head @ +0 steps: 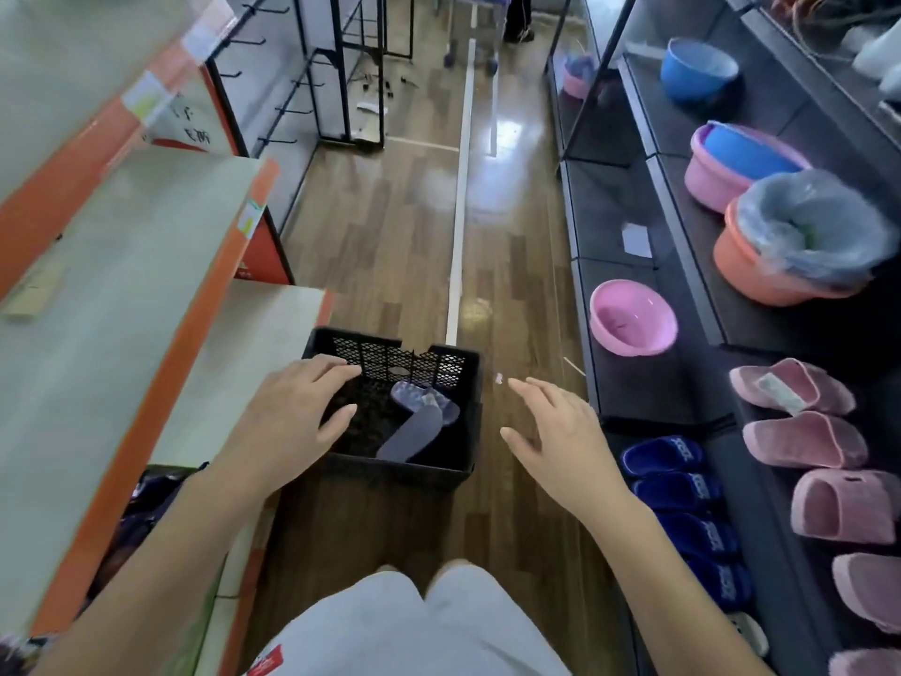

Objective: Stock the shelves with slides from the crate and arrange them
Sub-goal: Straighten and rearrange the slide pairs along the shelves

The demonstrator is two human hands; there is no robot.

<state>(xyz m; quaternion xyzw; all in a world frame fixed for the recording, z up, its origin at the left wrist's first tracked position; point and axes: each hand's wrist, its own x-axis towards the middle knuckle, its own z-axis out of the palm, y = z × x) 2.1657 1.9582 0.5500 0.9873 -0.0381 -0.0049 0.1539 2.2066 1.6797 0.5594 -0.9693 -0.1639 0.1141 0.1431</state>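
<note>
Loosely spread, left hand (292, 413) overhangs crate (401, 473) edge; right hand (560, 431) over open floor (390, 226).

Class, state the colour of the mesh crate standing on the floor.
The crate is black, shown best in the head view.

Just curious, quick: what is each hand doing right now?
Left hand: open, over the crate, holding nothing.
Right hand: open, holding nothing.

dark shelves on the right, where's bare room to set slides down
Bare on the lower shelf between the pink basin and the blue slides, and beyond the basin around the white paper. Crowded nearer you: blue slides and pink slides in packed rows.
</note>
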